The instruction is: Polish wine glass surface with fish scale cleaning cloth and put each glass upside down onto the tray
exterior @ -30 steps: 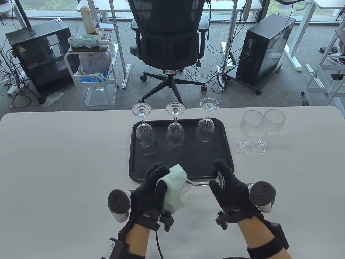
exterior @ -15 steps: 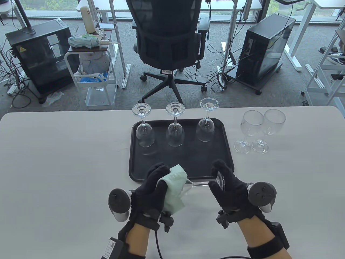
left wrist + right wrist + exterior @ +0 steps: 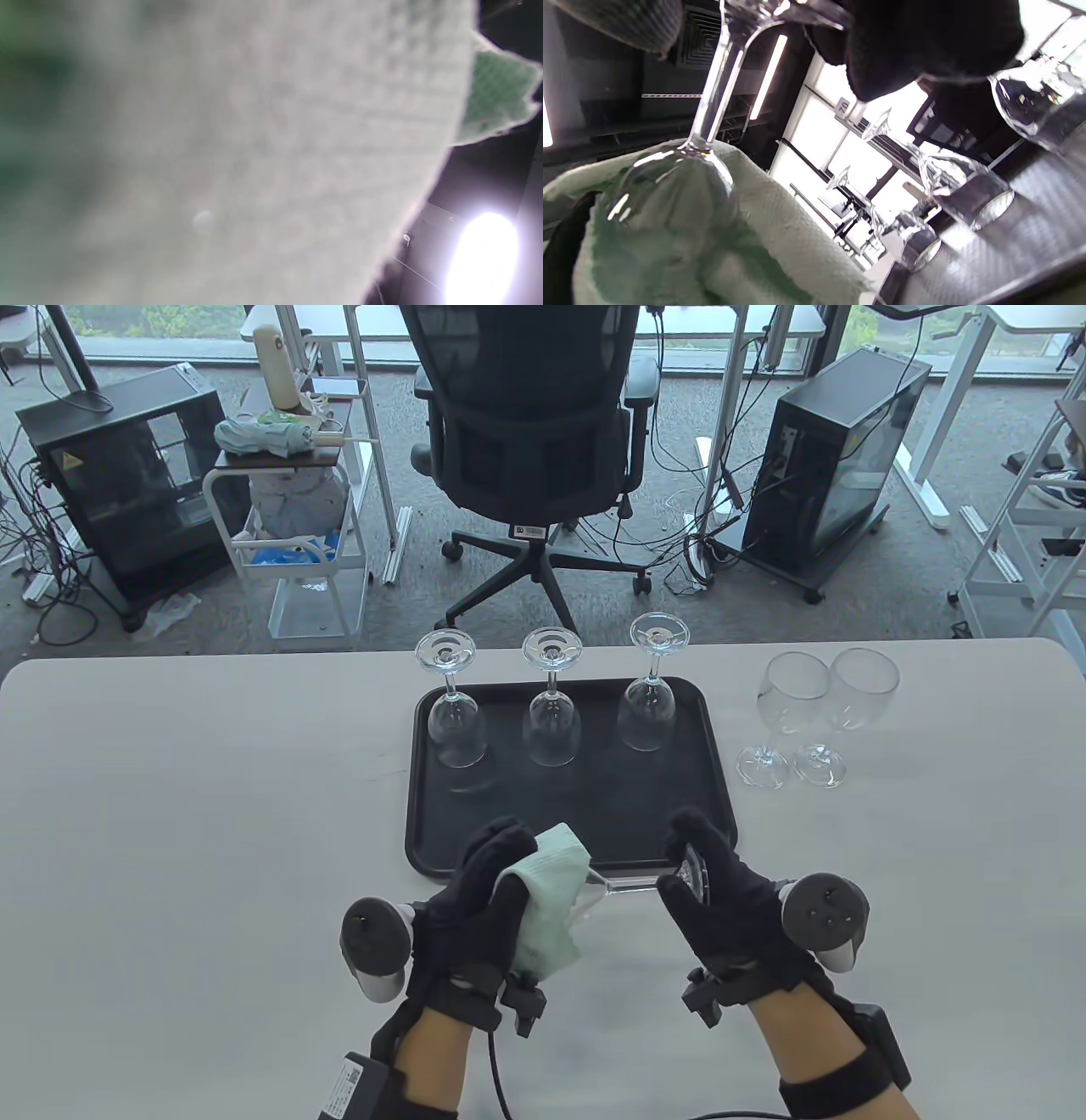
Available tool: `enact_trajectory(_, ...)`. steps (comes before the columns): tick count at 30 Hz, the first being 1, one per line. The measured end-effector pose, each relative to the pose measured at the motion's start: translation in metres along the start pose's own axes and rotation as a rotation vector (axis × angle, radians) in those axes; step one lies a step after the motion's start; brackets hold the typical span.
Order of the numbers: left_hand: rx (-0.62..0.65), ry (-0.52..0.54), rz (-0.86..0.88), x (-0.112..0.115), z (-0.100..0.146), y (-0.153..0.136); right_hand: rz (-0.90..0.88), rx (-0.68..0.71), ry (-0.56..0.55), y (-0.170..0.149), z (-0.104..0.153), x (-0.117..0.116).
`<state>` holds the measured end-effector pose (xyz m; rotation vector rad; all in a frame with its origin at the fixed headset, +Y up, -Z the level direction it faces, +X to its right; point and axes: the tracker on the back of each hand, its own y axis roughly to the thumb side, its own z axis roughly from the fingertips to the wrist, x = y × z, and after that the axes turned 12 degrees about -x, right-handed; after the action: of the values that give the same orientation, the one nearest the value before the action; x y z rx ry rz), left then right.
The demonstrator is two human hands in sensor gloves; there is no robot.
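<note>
A wine glass [image 3: 632, 884] lies sideways in the air over the near edge of the black tray [image 3: 594, 814]. My left hand [image 3: 484, 891] grips the pale green cloth [image 3: 547, 899] wrapped round the bowl [image 3: 670, 190]. My right hand [image 3: 708, 882] pinches the glass's foot [image 3: 696, 872]. The stem [image 3: 717, 89] runs from that foot down into the cloth [image 3: 780, 228]. Three glasses [image 3: 456, 721] [image 3: 552, 721] [image 3: 649, 704] stand upside down along the tray's far side. The left wrist view is filled by blurred cloth [image 3: 254, 148].
Two upright wine glasses [image 3: 785, 712] [image 3: 853, 708] stand on the white table [image 3: 170, 814] right of the tray. Beyond the table's far edge is an office chair [image 3: 530, 432], with a cart [image 3: 288, 517] and computer cases on the floor.
</note>
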<state>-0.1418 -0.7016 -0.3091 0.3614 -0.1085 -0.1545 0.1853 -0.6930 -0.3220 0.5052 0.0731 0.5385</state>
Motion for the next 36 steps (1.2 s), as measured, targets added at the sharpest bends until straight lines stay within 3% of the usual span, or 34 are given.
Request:
enact_trajectory(2,-0.027,-0.014,0.041,0.000,-0.001,-0.001,0.100,0.165,-0.038,0.005,0.003,0.002)
enact_trajectory(5,-0.038,-0.028,0.083,0.002,-0.001,-0.003,0.143,0.218,-0.105,0.010,0.005,0.004)
enact_trajectory(8,-0.032,-0.021,0.064,0.002,0.000,-0.001,0.009,0.070,-0.072,0.006,0.002,0.004)
enact_trajectory(10,0.004,0.011,0.018,0.002,0.001,0.003,-0.134,-0.167,0.041,0.000,-0.001,0.001)
enact_trajectory(11,0.011,0.016,-0.004,0.001,0.001,0.003,-0.189,-0.211,0.101,-0.002,-0.001,0.000)
enact_trajectory(14,0.004,0.000,0.014,0.001,0.000,0.001,-0.102,-0.059,0.027,-0.001,0.000,0.000)
enact_trajectory(17,-0.051,-0.032,0.060,-0.001,-0.001,-0.002,0.110,0.175,-0.050,0.005,0.003,0.002)
enact_trajectory(19,-0.047,-0.040,0.076,0.002,-0.001,-0.003,0.136,0.211,-0.095,0.006,0.004,0.004)
enact_trajectory(25,-0.046,-0.043,0.063,0.008,-0.002,-0.007,-0.230,-0.192,-0.034,-0.011,-0.001,0.011)
enact_trajectory(30,-0.056,-0.007,0.120,0.002,-0.002,-0.010,-0.241,-0.249,-0.126,-0.015,-0.001,0.033)
enact_trajectory(32,-0.056,0.016,0.159,-0.002,-0.002,-0.011,-0.190,-0.250,-0.192,-0.012,0.000,0.046)
enact_trajectory(36,-0.050,0.049,0.206,-0.011,0.000,-0.009,0.217,-0.133,-0.341,0.007,0.001,0.064)
